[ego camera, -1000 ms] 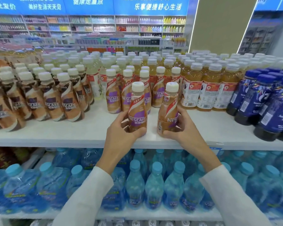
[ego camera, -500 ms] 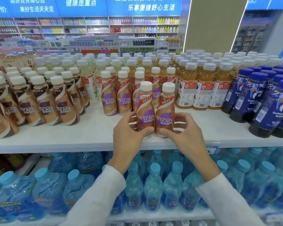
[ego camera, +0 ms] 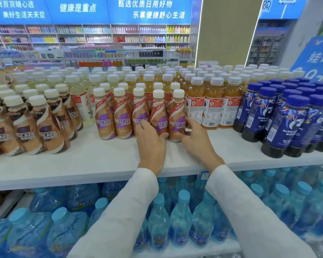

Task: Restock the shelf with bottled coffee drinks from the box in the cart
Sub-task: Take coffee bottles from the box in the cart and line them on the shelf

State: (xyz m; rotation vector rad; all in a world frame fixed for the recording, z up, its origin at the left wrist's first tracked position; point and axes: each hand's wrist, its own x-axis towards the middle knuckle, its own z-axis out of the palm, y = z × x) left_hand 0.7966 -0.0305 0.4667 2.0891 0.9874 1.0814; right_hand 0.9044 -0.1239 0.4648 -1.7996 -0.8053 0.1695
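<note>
- Shelving fills most of what we see: a broad white shelf board (ego camera: 82,164) runs across the whole view, its front strip bare and its back crowded with upright drinks.
- Beneath it sits a lower tier of clear plastic water bottles (ego camera: 181,216) with pale blue caps, packed shoulder to shoulder.
- At the right end of the board stand blue-capped navy bottles (ego camera: 280,125) in patterned wraps, several rows deep.
- Just left of them are amber tea bottles (ego camera: 213,108) with white caps and red-and-white labels.
- At the left end stand white-capped brown-label coffee bottles (ego camera: 47,131) (the Nescafé name reads plainly on the nearest ones).
- In the middle, five white-capped purple-label coffee bottles (ego camera: 122,118) form a front row, upright and side by side, with more of their kind behind.
- Our arms, in white sleeves (ego camera: 119,211), reach up over the board's front edge.
- Our left hand (ego camera: 151,146) curls round the lower body of the fourth bottle (ego camera: 158,116) of that row, with fingers on its left flank and thumb at its base on the right.
- Our right hand (ego camera: 198,140) holds the fifth bottle (ego camera: 177,118), the last in the row. The thumb is against its base on the left and the bent fingers wrap its right flank, just beside the nearest tea bottle.
- Both held bottles stand on the board, touching each other and in line with the row.
</note>
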